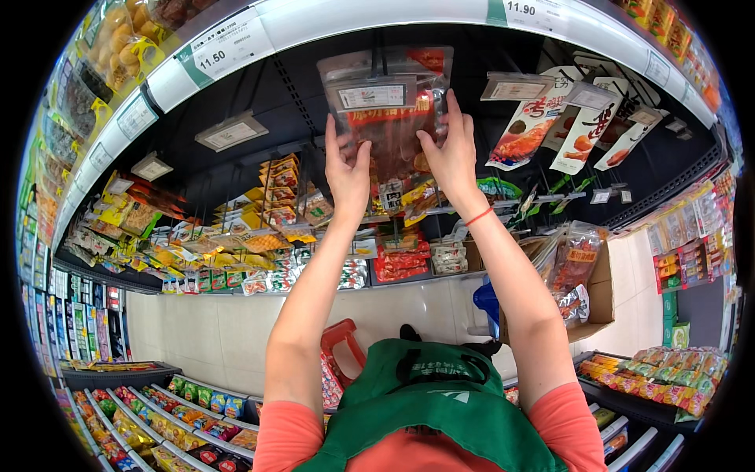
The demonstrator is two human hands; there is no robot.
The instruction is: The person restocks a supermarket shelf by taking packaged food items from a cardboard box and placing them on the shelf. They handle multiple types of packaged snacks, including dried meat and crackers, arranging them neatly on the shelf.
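Note:
A clear plastic packet of dried meat (396, 147) hangs upright on a display hook on the dark back panel. A price tag holder (376, 95) at the hook's front overlaps its upper half. My left hand (349, 174) grips the packet's left edge, thumb on the front. On the opposite edge is my right hand (453, 154), its thumb likewise pressed to the front and its fingers along the side. Whether other packets hang behind this one is hard to tell.
Long chicken snack packs (531, 121) hang on hooks to the right. Below them stands an open cardboard box (600, 295) holding more meat packets (578, 259). A white shelf edge (377, 15) runs overhead. A red plastic stool (342, 342) is on the floor by my legs.

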